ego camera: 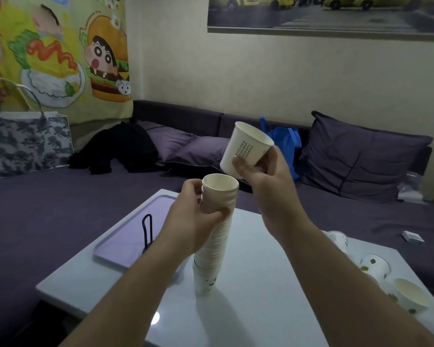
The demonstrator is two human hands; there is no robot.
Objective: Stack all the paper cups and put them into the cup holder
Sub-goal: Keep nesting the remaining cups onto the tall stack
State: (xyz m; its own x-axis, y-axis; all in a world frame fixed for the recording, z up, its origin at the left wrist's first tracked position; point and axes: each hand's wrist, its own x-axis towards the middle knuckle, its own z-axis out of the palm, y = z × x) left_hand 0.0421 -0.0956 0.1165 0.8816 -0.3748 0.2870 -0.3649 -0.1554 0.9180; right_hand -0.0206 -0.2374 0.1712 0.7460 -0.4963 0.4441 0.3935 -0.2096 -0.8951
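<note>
Both forearms reached forward and up from the bottom of the view, bare to the wrist. The left hand [194, 214] was raised at centre, its fingers and thumb curled round the upper part of a tall stack of cups [214, 236]. The right hand [266, 176] was higher and just to the right, wrist bent, pinching a single tilted cup [246, 149] near its base between thumb and fingers.

Tall white cup stack [214, 236] stands on table, single cup [246, 150] tilted above it, black holder [147, 230] on tray
</note>
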